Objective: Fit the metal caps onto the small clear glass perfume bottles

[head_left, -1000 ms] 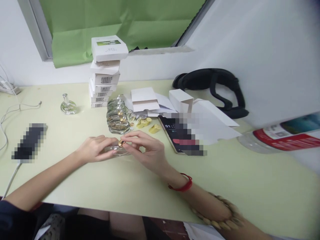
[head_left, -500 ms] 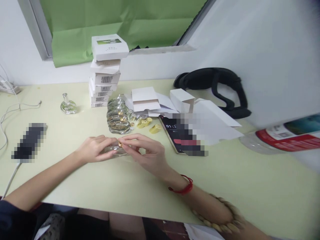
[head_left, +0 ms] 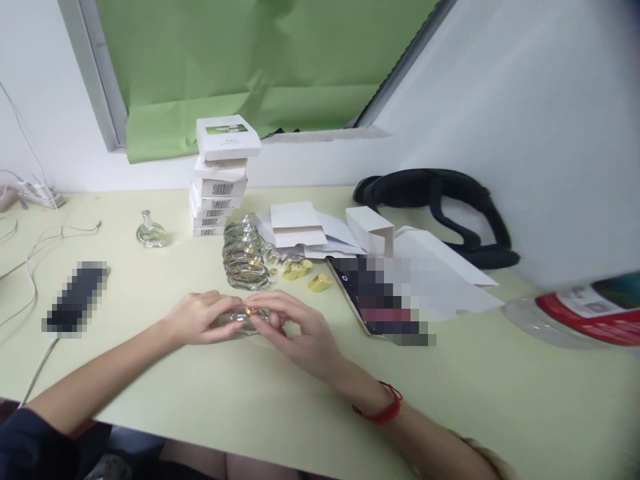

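A clear glass perfume bottle (head_left: 243, 325) rests on the table, partly covered by my fingers. My left hand (head_left: 205, 319) is closed around its left side. The fingertips of my right hand (head_left: 295, 327) pinch the small gold collar (head_left: 249, 310) on the bottle's neck. Just behind, several similar glass bottles (head_left: 245, 270) stand in a row, some with gold collars. Beside that row lie gold caps (head_left: 320, 283) and a few silvery ones (head_left: 271, 253).
A stack of white boxes (head_left: 219, 187) stands at the back, with a perfume bottle (head_left: 151, 233) to its left. Opened white cartons (head_left: 299, 223), a phone (head_left: 350, 293) and a black strapped headset (head_left: 435, 193) lie rightward. A second phone (head_left: 75, 297) and cables are left; a large plastic bottle (head_left: 575, 313) is far right.
The camera view has shifted, so everything appears lower and slightly to the right. Both hands keep the same hold on the bottle and its gold collar.
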Demonstrator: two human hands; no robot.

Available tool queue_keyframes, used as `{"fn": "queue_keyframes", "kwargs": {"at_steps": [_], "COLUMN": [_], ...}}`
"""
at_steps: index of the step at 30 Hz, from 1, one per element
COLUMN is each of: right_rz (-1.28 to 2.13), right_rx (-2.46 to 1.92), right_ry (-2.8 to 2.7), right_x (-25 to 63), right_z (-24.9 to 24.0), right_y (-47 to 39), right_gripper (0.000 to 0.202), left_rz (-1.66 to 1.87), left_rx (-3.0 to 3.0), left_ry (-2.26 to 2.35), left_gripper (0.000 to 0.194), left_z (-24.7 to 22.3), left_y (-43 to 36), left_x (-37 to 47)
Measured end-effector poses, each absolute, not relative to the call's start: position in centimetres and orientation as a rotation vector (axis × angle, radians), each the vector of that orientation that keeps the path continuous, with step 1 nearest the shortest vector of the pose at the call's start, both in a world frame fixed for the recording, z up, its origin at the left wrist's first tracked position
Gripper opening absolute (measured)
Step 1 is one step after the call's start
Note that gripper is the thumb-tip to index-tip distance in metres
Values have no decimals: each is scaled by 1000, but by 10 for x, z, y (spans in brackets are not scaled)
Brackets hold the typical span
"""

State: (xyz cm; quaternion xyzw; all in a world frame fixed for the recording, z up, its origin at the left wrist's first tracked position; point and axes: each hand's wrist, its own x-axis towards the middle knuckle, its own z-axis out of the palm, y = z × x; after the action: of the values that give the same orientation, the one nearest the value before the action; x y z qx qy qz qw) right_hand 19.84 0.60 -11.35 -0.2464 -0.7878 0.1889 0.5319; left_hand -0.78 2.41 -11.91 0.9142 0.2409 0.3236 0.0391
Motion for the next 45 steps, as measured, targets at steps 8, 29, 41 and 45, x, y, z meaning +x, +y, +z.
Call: {"fn": "queue_keyframes", "kwargs": {"at_steps": [8, 29, 41, 45], "right_rz": [370, 738, -167, -464], "right_rx": [-674, -998, -938, -1195], "right_ry": [-1972, -2078, -1875, -1785], "right_x": [202, 208, 222, 230], "right_z": [-122, -117, -106, -112], "right_y": [9, 16, 23, 33], "right_gripper": [36, 32, 24, 19], "left_rz": [940, 1277, 1101, 952], "left_rx": [2782, 2868, 2757, 2628], "left_ry": [778, 855, 1214, 1417], "left_gripper": [35, 15, 29, 37], "left_z": [-121, -109, -116, -118], "left_y": [24, 25, 26, 28], "left_x": [-10, -13, -13, -14]}}
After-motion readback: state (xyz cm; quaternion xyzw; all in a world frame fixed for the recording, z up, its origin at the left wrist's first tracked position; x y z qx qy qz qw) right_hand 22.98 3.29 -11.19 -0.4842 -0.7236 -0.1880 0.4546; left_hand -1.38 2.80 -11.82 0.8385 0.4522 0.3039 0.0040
